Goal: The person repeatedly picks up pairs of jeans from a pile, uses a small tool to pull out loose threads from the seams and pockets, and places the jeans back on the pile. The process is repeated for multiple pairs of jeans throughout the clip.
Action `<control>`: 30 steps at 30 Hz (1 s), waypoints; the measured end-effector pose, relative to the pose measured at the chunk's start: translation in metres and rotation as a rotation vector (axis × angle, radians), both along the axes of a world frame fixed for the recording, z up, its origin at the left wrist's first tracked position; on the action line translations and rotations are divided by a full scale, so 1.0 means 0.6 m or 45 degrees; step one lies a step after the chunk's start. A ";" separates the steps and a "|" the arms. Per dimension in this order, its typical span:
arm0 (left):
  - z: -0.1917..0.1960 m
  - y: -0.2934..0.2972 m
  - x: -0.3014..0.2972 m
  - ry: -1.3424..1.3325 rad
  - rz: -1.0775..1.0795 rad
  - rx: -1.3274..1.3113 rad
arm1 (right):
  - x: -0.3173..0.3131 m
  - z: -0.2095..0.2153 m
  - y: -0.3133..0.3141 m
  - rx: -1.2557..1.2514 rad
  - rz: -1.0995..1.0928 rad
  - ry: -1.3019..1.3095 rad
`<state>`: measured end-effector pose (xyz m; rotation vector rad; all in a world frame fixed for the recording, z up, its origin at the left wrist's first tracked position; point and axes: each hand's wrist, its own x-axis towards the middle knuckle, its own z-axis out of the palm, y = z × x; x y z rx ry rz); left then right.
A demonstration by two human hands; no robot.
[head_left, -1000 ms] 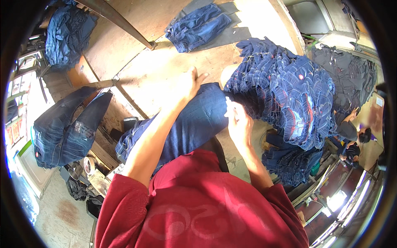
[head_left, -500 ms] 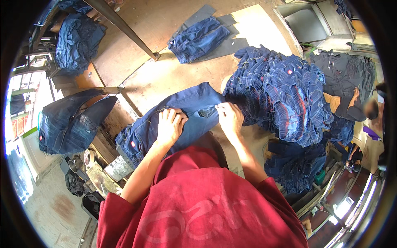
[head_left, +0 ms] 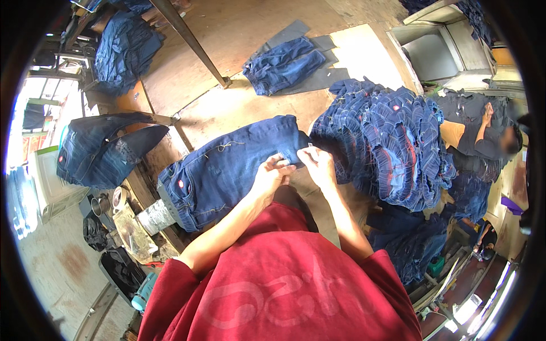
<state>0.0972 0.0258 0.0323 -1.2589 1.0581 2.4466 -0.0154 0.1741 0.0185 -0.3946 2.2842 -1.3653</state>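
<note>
Jeans (head_left: 227, 170): long axis runs from your fingertips away to your left, waistband end farthest left.
Left hand (head_left: 272, 173): you pinch the near hem.
Right hand (head_left: 316, 163): you pinch it too, touching the denim stack (head_left: 387, 142).

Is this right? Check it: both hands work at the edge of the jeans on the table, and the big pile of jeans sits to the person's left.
Not quite. In the head view, both hands, left and right, do work at the edge of the jeans on the table, but the big pile sits to the person's right.
</note>
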 end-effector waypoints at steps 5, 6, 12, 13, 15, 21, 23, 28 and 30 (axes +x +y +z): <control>-0.012 0.014 0.032 -0.096 0.094 0.098 | -0.015 0.006 -0.012 0.528 0.209 -0.146; -0.013 0.016 0.035 -0.097 0.087 0.033 | -0.016 0.004 -0.014 0.489 0.272 -0.127; -0.011 0.022 0.049 -0.088 0.206 0.074 | -0.002 -0.020 -0.022 0.459 0.276 -0.032; -0.010 0.020 0.049 -0.094 0.216 0.084 | 0.000 -0.022 -0.021 0.487 0.261 -0.013; -0.012 0.013 0.045 -0.111 0.164 0.056 | 0.003 -0.024 -0.020 0.341 0.237 -0.020; -0.019 -0.006 0.030 -0.094 -0.171 -0.187 | -0.002 -0.015 -0.019 0.198 0.227 -0.060; -0.014 -0.008 0.038 -0.107 -0.105 -0.128 | -0.003 -0.012 -0.019 0.200 0.257 -0.068; -0.004 -0.014 0.039 -0.144 -0.042 -0.029 | -0.007 -0.010 -0.018 0.227 0.304 -0.117; -0.006 -0.016 0.028 -0.092 -0.139 -0.135 | -0.009 -0.011 -0.018 0.229 0.324 -0.089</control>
